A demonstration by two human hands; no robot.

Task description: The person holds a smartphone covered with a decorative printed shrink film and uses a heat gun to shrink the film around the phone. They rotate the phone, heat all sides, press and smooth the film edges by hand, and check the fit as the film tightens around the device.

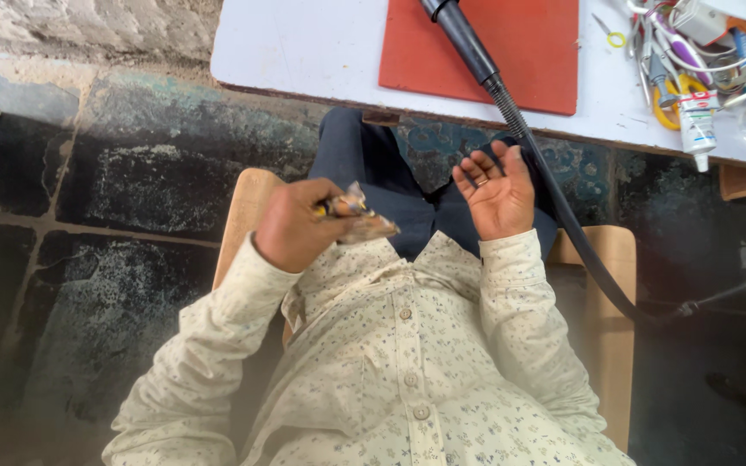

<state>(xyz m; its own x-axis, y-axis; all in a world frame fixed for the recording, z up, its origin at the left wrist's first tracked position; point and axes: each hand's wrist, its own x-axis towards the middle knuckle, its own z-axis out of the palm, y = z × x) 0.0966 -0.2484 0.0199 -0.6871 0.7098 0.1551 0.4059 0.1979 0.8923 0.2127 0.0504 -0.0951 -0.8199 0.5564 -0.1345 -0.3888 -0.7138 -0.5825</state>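
1. While the person sits on a wooden chair in the head view, the left hand is curled shut around a small mottled brown-and-grey piece, pinching it with something yellowish that shows at the fingers; what the yellow bit is I cannot tell.
2. The piece sticks out to the right of that hand, above the lap and just in front of the floral shirt, well short of the surface.
3. The right hand is spread, palm up and empty, with a ring on one finger, near the black flexible hose that runs down from the surface past the right knee.
4. On the surface, far from the hands, lie a red mat with the black handpiece of the hose across it, and at the far right a clutter of scissors, a white tube and cables.
5. Judging by this, the piece is being held and looked over in the lap, away from the tools; working on it would call for bringing it up to the mat and the free hand taking the handpiece.
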